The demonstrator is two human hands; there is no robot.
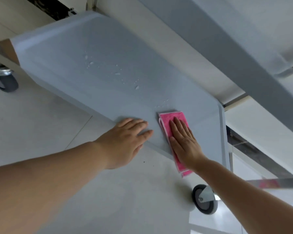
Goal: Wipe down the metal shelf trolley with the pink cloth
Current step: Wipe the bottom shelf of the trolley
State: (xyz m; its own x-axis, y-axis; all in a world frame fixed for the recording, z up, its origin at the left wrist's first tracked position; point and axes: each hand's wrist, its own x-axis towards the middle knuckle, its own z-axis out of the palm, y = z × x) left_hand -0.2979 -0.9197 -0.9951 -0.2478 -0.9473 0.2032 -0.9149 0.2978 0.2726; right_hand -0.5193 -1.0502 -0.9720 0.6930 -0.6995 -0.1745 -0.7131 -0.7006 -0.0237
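Note:
The trolley's grey lower shelf (100,65) fills the middle of the view, with water drops (118,73) scattered across it. A folded pink cloth (169,118) lies at the shelf's near right corner, its near end hanging over the front rim. My right hand (183,141) lies flat on the cloth with fingers together and pointing away from me. My left hand (128,137) rests flat on the shelf's front rim just left of the cloth, holding nothing.
An upper grey shelf (227,48) crosses the top right above the lower one. A caster wheel (205,199) stands below the near right corner and another wheel (5,81) at the far left. A metal bar (277,182) runs at the right. Pale tiled floor lies below.

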